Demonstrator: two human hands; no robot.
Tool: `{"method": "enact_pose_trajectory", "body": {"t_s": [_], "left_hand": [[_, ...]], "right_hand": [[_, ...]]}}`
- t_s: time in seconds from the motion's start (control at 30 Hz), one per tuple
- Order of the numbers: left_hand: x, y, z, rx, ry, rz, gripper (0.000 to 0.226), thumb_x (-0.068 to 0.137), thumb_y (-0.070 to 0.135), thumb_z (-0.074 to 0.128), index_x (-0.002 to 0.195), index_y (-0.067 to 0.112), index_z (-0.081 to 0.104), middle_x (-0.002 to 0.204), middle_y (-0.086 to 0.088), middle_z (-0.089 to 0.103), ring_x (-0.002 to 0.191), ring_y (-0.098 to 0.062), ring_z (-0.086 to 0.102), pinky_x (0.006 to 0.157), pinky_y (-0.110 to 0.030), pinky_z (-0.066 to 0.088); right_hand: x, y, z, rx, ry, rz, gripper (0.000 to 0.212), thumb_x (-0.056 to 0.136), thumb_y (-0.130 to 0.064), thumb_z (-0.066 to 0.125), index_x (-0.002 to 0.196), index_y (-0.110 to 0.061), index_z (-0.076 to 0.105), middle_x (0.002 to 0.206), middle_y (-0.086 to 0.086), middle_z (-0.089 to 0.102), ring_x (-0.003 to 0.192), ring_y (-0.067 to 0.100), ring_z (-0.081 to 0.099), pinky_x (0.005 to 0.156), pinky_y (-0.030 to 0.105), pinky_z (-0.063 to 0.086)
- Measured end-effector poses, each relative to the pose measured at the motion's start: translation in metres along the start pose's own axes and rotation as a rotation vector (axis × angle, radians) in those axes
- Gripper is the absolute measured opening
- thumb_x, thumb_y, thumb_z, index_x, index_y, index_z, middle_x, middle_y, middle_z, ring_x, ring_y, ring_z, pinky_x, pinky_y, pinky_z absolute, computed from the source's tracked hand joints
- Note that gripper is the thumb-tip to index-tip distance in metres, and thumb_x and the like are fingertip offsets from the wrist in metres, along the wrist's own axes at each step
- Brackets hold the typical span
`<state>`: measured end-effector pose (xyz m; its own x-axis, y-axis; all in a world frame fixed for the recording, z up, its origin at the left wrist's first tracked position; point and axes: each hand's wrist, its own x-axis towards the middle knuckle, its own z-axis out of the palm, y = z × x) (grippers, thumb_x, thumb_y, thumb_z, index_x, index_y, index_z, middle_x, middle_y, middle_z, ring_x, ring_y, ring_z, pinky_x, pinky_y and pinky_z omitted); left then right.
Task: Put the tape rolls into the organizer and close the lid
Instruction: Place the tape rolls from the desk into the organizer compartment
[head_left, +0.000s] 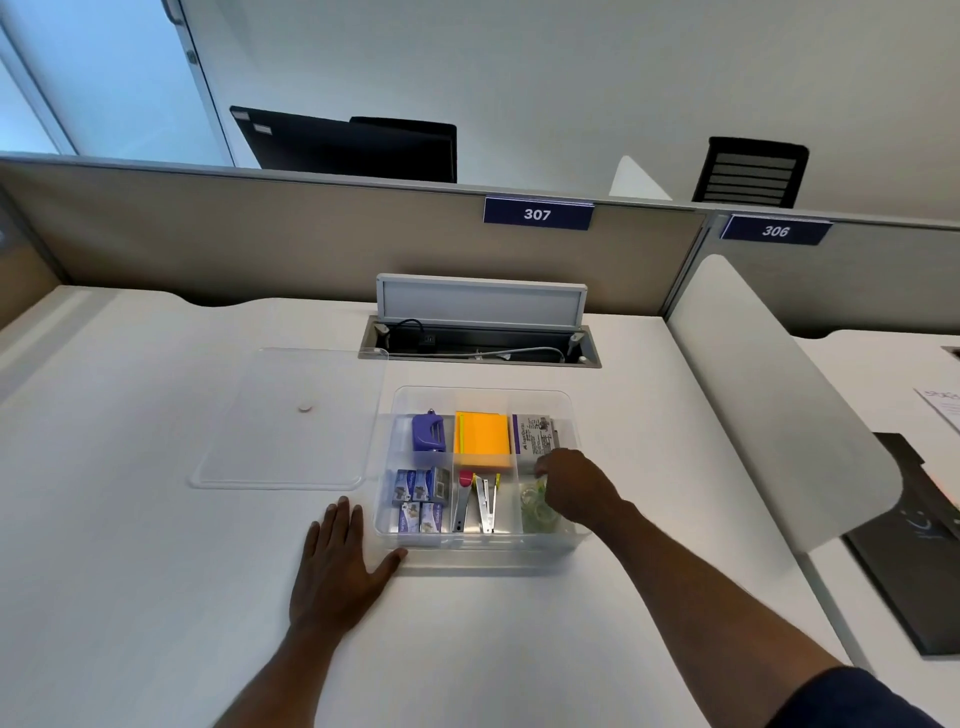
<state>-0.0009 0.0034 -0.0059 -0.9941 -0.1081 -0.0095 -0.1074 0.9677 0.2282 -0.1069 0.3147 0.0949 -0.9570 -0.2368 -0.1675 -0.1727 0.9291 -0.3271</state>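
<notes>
over the front right compartment of the organizer (483, 543), best to set the tape rolls (535, 506) flat and clear of the divider. right hand (576, 483) curled down onto the rolls, grip hidden, can't tell. left hand (337, 561) spread flat on desk (156, 545), thumb touching organizer. lid (291, 421) off, lying left.

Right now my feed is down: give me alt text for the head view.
The right hand reaches into the clear organizer's front right compartment, where tape rolls lie. The left hand rests flat on the desk at its front left corner, and the clear lid lies off to the left.
</notes>
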Motion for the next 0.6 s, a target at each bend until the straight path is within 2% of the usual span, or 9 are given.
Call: {"method": "enact_pose_trajectory", "body": {"t_s": [0.2, 0.33, 0.6], "left_hand": [[0.001, -0.001, 0.001, 0.013, 0.000, -0.006, 0.099, 0.078, 0.080, 0.018, 0.146, 0.009, 0.027, 0.157, -0.012, 0.023, 0.146, -0.023, 0.015, 0.119, -0.039, 0.011], [0.001, 0.000, 0.001, -0.003, 0.003, -0.009, 0.098, 0.078, 0.080, 0.020, 0.145, 0.009, 0.027, 0.157, -0.012, 0.023, 0.146, -0.023, 0.016, 0.119, -0.039, 0.011], [0.002, -0.002, 0.001, 0.000, -0.005, -0.019, 0.098, 0.078, 0.080, 0.021, 0.145, 0.010, 0.028, 0.157, -0.011, 0.023, 0.147, -0.022, 0.015, 0.120, -0.039, 0.010]], "right_hand": [[0.001, -0.004, 0.012, -0.270, -0.082, -0.189, 0.028, 0.084, -0.012, 0.052, 0.106, -0.013, 0.070, 0.117, 0.006, 0.069, 0.110, 0.030, 0.057, 0.096, 0.044, 0.050], [0.006, -0.005, 0.016, -0.292, -0.129, -0.172, 0.027, 0.086, -0.014, 0.050, 0.105, -0.013, 0.069, 0.114, 0.009, 0.070, 0.106, 0.029, 0.059, 0.093, 0.042, 0.052], [0.010, -0.005, 0.016, -0.206, -0.109, -0.095, 0.024, 0.087, -0.020, 0.051, 0.105, -0.016, 0.067, 0.117, 0.014, 0.066, 0.106, 0.033, 0.061, 0.091, 0.040, 0.053]]}}
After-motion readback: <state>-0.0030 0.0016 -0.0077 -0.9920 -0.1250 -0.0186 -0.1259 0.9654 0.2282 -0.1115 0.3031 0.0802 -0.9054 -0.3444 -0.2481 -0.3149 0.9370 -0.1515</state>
